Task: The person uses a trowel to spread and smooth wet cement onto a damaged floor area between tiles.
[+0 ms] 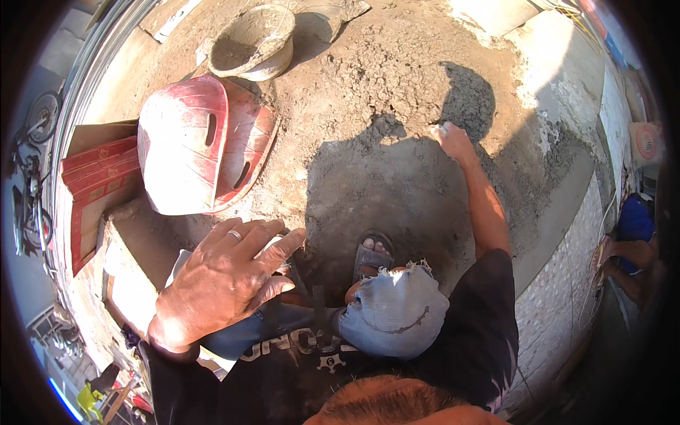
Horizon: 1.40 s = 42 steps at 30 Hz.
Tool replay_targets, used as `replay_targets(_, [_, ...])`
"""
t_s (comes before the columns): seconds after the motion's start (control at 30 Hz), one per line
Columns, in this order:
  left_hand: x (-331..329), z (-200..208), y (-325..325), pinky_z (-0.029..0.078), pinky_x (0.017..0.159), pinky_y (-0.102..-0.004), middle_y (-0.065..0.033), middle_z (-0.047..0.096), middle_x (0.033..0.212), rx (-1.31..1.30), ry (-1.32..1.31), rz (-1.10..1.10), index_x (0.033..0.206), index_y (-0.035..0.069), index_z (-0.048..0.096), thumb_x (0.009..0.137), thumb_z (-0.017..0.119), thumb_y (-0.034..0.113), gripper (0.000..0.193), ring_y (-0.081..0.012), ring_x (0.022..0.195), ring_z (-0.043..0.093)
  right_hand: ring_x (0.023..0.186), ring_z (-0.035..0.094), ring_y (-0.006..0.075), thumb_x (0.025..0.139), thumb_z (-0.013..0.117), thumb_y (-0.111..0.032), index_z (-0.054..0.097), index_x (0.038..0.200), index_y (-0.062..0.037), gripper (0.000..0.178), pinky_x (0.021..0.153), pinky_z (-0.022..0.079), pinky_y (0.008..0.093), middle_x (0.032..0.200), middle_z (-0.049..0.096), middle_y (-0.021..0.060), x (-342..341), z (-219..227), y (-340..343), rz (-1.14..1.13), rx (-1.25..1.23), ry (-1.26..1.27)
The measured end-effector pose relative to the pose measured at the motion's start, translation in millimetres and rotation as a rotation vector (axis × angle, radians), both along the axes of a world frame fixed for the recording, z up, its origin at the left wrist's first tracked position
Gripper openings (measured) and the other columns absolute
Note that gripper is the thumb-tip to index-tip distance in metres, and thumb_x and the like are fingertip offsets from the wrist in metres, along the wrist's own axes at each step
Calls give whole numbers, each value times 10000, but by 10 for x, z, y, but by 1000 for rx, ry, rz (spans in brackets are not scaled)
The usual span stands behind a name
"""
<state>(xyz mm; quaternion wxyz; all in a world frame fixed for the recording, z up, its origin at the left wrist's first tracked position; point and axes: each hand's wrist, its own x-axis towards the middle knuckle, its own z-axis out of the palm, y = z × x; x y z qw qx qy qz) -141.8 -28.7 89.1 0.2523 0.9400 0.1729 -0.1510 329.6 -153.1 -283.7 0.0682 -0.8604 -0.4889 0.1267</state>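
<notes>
My left hand (230, 273) is open and palm down, fingers stretched out, with a ring on one finger. It is over my bent left leg, holding nothing that I can see. My right arm reaches forward over wet grey mortar (404, 78). The fingers of my right hand (455, 142) are closed at the edge of a smoothed grey patch (389, 180). Something pale shows at their tips, too small and bright to make out. Lumpy mortar lies just beyond this hand, partly in shadow. My sandalled foot (373, 253) rests at the near side of the smooth patch.
A mortar-caked bucket (273, 67) stands at the far left. Nearer are two overlapping red curved pieces (202, 145) with slots, and a red cardboard box (103, 177). A patterned tile strip (559, 283) runs along the right. Another person's arm (623, 255) shows at the right rim; a motorcycle (35, 184) stands left.
</notes>
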Motion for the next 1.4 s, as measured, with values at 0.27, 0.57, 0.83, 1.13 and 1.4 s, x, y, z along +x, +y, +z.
replay_targets(0.27, [-202, 3, -3, 445, 1021, -455, -113, 572, 1280, 31, 12, 55, 1378, 135, 502, 835, 709, 299, 603, -316, 1154, 568, 453, 483, 130, 976, 530, -461, 557, 977, -86, 375, 400, 421, 305, 650, 476, 15, 157, 978, 439, -559, 48, 800])
replay_targets(0.57, [-181, -39, -49, 453, 1012, -460, -108, 572, 1277, 41, -32, 46, 1385, 148, 479, 845, 703, 324, 611, -306, 1153, 572, 591, 660, 261, 935, 540, -475, 575, 1057, 63, 553, 502, 510, 374, 827, 660, 180, -2746, 245, 693, 463, -454, 943])
replay_targets(0.83, [-336, 34, -40, 445, 1011, -461, -122, 577, 1263, 61, -9, 88, 1401, 160, 481, 850, 679, 348, 616, -322, 1150, 571, 738, 680, 274, 929, 588, -435, 643, 1062, -1, 458, 587, 540, 400, 875, 691, 153, -1012, 197, 1469, -61, -191, 623])
replay_targets(1.13, [-643, 166, -148, 421, 1031, -492, -139, 568, 1278, 28, 62, 179, 1393, 149, 491, 879, 643, 372, 581, -334, 1155, 572, 618, 640, 259, 934, 564, -438, 624, 978, 14, 458, 524, 526, 399, 771, 636, 133, 42, 473, 1562, -461, 42, 568])
replay_targets(1.4, [-682, 97, -42, 406, 1045, -452, -130, 561, 1274, 25, 69, 180, 1389, 130, 486, 867, 667, 353, 596, -297, 1182, 554, 488, 533, 127, 1003, 511, -413, 584, 1071, -65, 362, 430, 440, 298, 669, 530, 15, -1357, 509, 1217, -142, -74, 833])
